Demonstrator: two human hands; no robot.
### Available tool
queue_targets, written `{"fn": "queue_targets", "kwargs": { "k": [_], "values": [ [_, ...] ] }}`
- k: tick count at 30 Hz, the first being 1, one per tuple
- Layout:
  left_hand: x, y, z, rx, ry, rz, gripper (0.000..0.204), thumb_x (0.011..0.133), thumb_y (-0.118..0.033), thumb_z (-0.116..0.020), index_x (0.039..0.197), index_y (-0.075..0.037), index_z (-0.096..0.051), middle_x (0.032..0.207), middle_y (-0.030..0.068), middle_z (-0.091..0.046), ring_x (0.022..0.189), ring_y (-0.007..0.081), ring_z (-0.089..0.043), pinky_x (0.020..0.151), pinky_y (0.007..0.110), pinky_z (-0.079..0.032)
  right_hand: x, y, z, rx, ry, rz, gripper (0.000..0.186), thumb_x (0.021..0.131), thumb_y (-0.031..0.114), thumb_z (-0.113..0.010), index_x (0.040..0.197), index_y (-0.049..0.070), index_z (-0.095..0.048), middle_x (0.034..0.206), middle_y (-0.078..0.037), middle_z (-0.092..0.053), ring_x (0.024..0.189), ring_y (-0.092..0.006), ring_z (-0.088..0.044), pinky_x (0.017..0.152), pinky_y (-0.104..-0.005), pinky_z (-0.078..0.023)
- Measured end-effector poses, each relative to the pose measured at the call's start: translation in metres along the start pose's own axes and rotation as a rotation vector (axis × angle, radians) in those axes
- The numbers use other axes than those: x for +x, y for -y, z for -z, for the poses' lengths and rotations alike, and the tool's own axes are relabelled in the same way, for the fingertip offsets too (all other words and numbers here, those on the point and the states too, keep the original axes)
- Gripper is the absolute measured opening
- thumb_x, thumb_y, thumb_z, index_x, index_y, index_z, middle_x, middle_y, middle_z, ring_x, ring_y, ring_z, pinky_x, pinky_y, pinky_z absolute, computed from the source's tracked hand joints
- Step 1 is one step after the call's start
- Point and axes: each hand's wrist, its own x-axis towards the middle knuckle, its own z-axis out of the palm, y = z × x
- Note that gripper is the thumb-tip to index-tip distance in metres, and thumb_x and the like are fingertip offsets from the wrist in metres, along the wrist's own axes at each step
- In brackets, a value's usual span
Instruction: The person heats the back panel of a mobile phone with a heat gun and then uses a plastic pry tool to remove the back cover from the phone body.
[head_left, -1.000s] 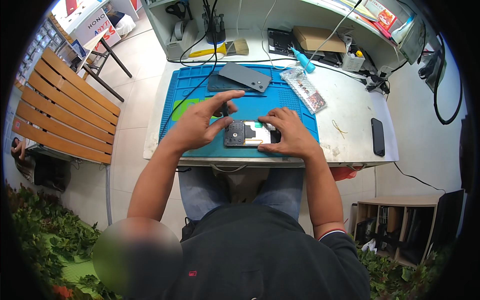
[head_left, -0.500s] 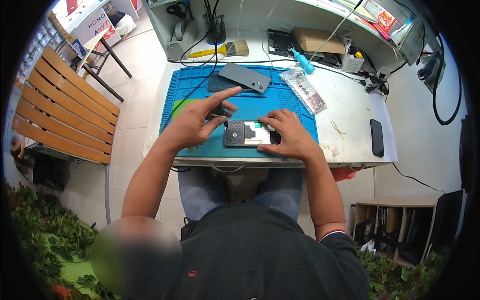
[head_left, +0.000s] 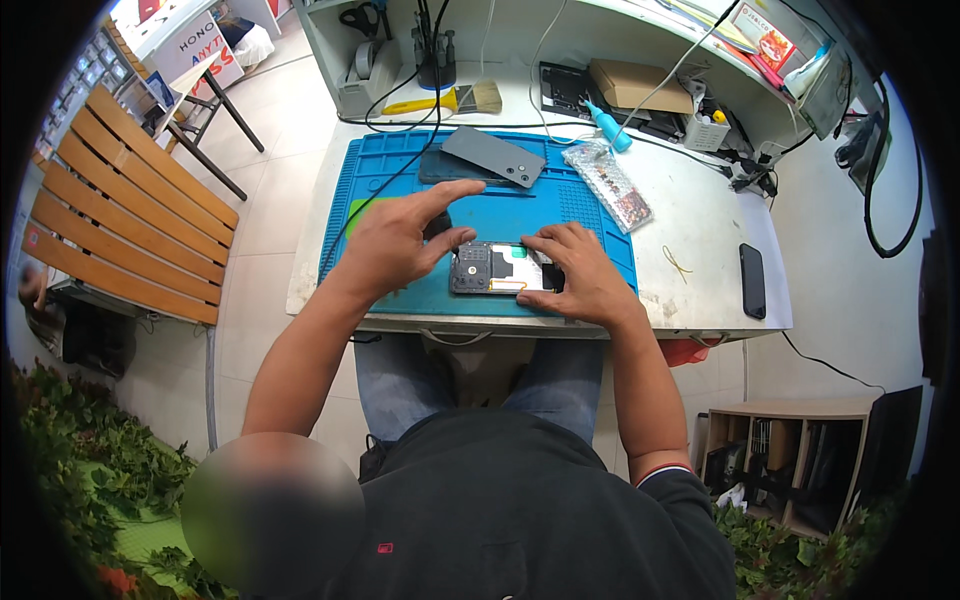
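An opened smartphone (head_left: 506, 268) lies on the blue repair mat (head_left: 420, 298), its dark upper section and silvery inside facing up. My right hand (head_left: 583, 274) grips its right end, thumb on the near edge and fingers on the far edge. Over the phone's left end, my left hand (head_left: 395, 240) pinches a small dark screwdriver (head_left: 437, 224), with the index finger stretched out above it. The hand mostly hides the tool, and its tip is hard to make out. A detached grey back cover (head_left: 493, 156) rests farther back on the mat, overlapping another dark flat panel (head_left: 445, 170).
Behind the mat lie a yellow-handled brush (head_left: 450, 99), a light-blue bottle (head_left: 608, 126) and a bubble-wrap packet (head_left: 610, 185). Black cables (head_left: 432, 110) hang across the mat's left side. A black phone (head_left: 752, 281) sits at the table's right edge, beyond a thin yellow loop (head_left: 677, 260).
My left hand has shifted slightly to the right, and its fingers have turned around the screwdriver. My right hand stays on the phone. The view has moved a little.
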Motion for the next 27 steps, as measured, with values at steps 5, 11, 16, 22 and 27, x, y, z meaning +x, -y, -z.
{"fn": "queue_targets", "kwargs": {
  "k": [5, 11, 16, 22, 27],
  "values": [
    [-0.001, 0.005, -0.001, -0.123, -0.018, -0.072, 0.069, 0.098, -0.007, -0.085, 0.16, -0.024, -0.062, 0.105, 0.0101, -0.083, 0.09, 0.0239, -0.081, 0.087, 0.039, -0.064, -0.002, 0.0, -0.004, 0.041, -0.042, 0.009, 0.08, 0.081, 0.049, -0.096, 0.144, 0.006, -0.073, 0.14, -0.015, -0.069, 0.132, -0.0357, -0.06, 0.118, -0.0493, -0.046],
    [-0.001, 0.005, 0.003, -0.093, 0.021, -0.008, 0.069, 0.097, -0.007, -0.085, 0.16, -0.023, -0.062, 0.105, 0.0094, -0.083, 0.09, 0.0244, -0.082, 0.087, 0.038, -0.064, -0.01, 0.002, -0.012, 0.069, -0.148, 0.022, 0.075, 0.083, 0.045, -0.095, 0.142, 0.004, -0.073, 0.139, -0.017, -0.07, 0.132, -0.0369, -0.061, 0.118, -0.0494, -0.046],
    [-0.004, 0.002, 0.005, -0.14, 0.02, -0.024, 0.07, 0.096, -0.008, -0.086, 0.16, -0.023, -0.062, 0.104, 0.0097, -0.083, 0.089, 0.0243, -0.082, 0.085, 0.037, -0.064, -0.011, 0.002, -0.015, 0.066, -0.177, 0.048, 0.074, 0.084, 0.046, -0.093, 0.139, 0.002, -0.072, 0.138, -0.016, -0.071, 0.131, -0.0373, -0.06, 0.117, -0.0511, -0.047],
    [-0.005, 0.002, 0.002, -0.126, -0.007, -0.004, 0.071, 0.095, -0.01, -0.087, 0.16, -0.023, -0.062, 0.103, 0.01, -0.082, 0.09, 0.0243, -0.081, 0.084, 0.038, -0.064, -0.012, 0.004, -0.015, 0.059, -0.178, 0.033, 0.074, 0.085, 0.047, -0.092, 0.14, 0.002, -0.072, 0.139, -0.015, -0.071, 0.131, -0.0376, -0.06, 0.117, -0.0506, -0.047],
    [-0.006, -0.007, 0.008, 0.01, 0.04, 0.151, 0.071, 0.095, -0.01, -0.087, 0.16, -0.022, -0.061, 0.108, 0.011, -0.083, 0.095, 0.0264, -0.081, 0.087, 0.04, -0.064, -0.01, 0.005, -0.016, 0.071, -0.151, 0.022, 0.073, 0.085, 0.047, -0.093, 0.139, 0.003, -0.072, 0.139, -0.015, -0.071, 0.132, -0.0376, -0.06, 0.117, -0.0503, -0.048]
  ]
}}
